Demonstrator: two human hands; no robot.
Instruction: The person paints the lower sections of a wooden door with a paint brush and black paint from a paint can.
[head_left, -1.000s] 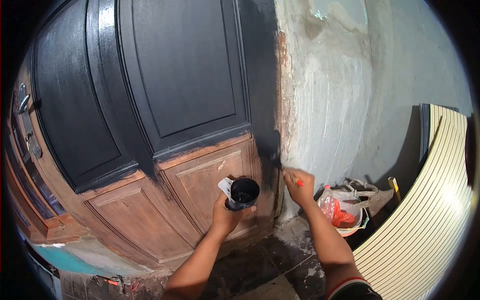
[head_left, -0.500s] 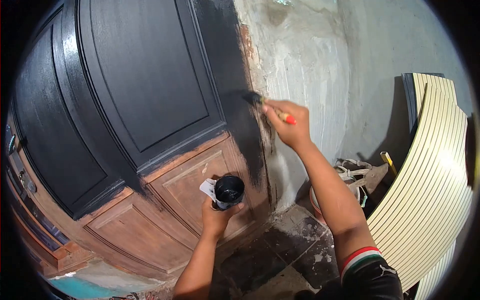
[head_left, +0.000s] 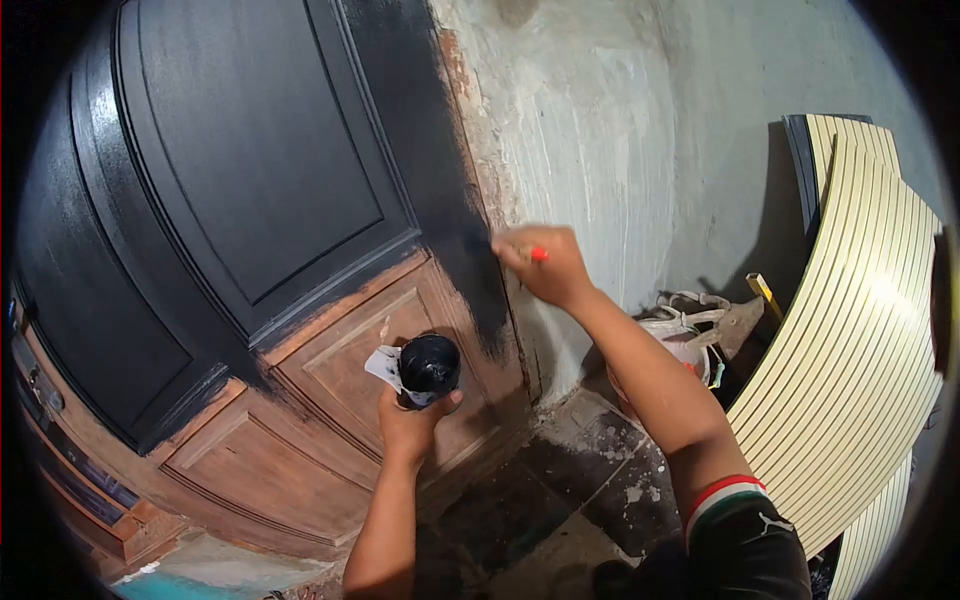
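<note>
My right hand (head_left: 545, 262) is wrapped round a paintbrush (head_left: 540, 254), of which the red handle end shows; its bristles are hidden or blurred near the right edge of the wooden door (head_left: 310, 150). Glossy black covers the door's upper panels and the upper part of its right side. Bare brown wood shows on the lower panels (head_left: 410, 320). Held in front of those panels is a small black paint cup (head_left: 430, 368), gripped by my left hand (head_left: 412, 425). Dark paint lies inside the cup, and a whitish flap (head_left: 382, 368) sticks out at its left side.
A rough plastered wall (head_left: 590, 150) borders the door on the right. Curved cream slatted panels (head_left: 840, 360) lean there. A bucket (head_left: 640, 395) with a cloth-like bag (head_left: 700, 325) stands in the corner. The tiled floor (head_left: 570, 480) is paint-spattered.
My right hand has moved down along the door's right edge with the paintbrush. The view has shifted slightly; my left hand still holds the cup in front of the lower panel.
</note>
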